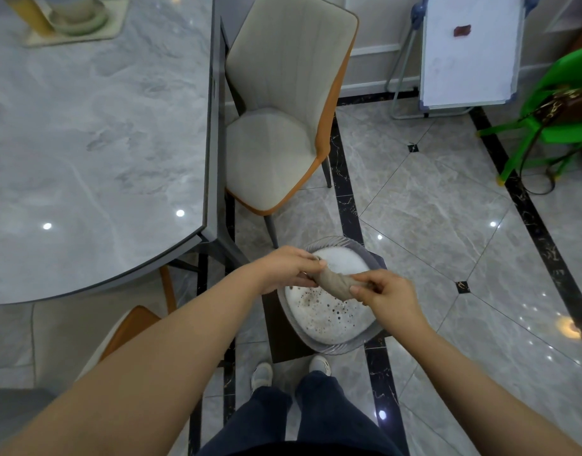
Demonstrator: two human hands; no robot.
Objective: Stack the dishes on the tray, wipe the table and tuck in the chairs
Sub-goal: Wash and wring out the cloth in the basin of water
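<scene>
Beside the marble desk (95, 143), the left hand (284, 269) grips one end of a twisted beige cloth (335, 284); the right hand (386, 296) pinches its other end, above a basin (365, 340) of foamy water on the floor.

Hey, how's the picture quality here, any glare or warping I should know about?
Head view: bright ceiling-light spots glare on the marble table and glossy floor; wide-angle warping bows the table edge and stretches the forearms; both hands and the twisted cloth over the foamy basin look sharp.
</scene>
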